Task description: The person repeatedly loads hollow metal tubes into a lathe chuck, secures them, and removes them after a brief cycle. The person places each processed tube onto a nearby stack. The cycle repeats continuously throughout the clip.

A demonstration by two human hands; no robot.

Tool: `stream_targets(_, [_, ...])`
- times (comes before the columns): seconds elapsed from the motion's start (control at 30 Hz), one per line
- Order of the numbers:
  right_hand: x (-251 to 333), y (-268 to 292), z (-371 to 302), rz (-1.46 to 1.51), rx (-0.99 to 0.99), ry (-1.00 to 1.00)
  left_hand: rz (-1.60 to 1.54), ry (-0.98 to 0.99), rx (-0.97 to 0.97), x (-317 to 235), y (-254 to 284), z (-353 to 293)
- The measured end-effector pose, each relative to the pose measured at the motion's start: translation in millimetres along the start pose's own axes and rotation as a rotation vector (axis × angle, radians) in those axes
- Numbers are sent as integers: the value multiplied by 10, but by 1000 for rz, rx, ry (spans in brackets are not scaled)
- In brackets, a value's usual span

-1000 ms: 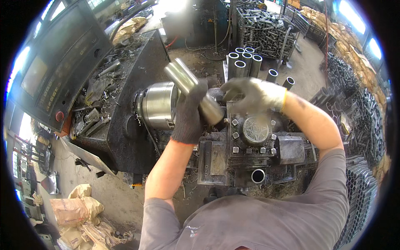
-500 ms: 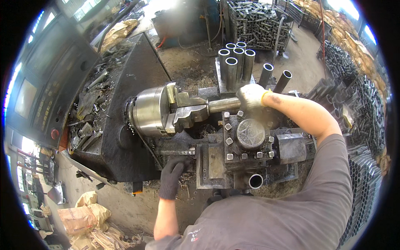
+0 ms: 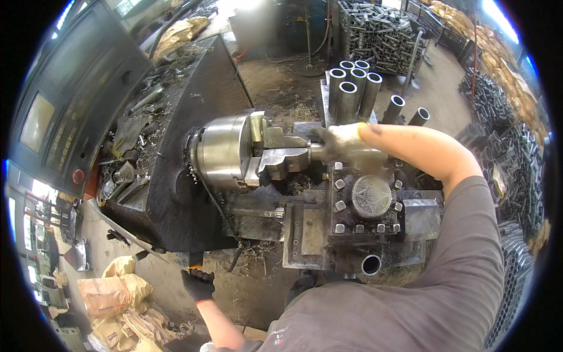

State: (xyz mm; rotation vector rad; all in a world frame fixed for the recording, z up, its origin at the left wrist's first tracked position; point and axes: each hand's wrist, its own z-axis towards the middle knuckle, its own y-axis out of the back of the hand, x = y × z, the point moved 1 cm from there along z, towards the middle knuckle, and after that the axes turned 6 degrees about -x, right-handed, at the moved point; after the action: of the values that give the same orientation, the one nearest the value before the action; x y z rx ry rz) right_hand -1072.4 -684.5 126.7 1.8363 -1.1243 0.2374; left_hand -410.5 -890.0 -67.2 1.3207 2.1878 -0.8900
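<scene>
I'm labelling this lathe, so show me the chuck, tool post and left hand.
Lathe chuck [image 3: 224, 150]: head view, steel drum's side.
Tool post [image 3: 372, 196]: head view, round top cap.
Left hand [image 3: 199, 286]: head view, gloved middle.

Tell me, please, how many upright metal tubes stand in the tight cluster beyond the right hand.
6 upright tubes: two at the back, three across the middle and one in front; others may be hidden behind them.

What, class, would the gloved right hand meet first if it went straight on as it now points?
Probably the grey, stepped metal blocks on the silver, cylindrical metal chuck, since the right hand points left towards them; depth is unclear.
</scene>
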Motion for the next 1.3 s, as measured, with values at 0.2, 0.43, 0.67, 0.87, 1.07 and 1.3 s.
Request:
stream_targets(0.2, [-33, -17, 669, 10, -171, 542, 167, -143, 15, -83, 142, 251])
stream_targets(0.43, [-1116, 78, -250, -986, -219, 85, 394, -338, -118, -90, 99, -32])
stream_targets(0.67, [-830, 165, -1814, -222, -1144, -15, 758, -2273, -205, -1383, -1772, -1828])
stream_targets(0.87, [-264, -231, -2776, 404, -1507, 464, 1621, -1571, -398, -2753, -3616, -1610])
stream_targets(1.07, [355, -1093, -3468, 583, -1331, 697, 1219, -1986, -140, -2194, -3449, -2072])
stream_targets(1.3, [753, -2067, -3096, 273, -574, 1119, 1138, -609, 1357, 519, -1562, -3445])
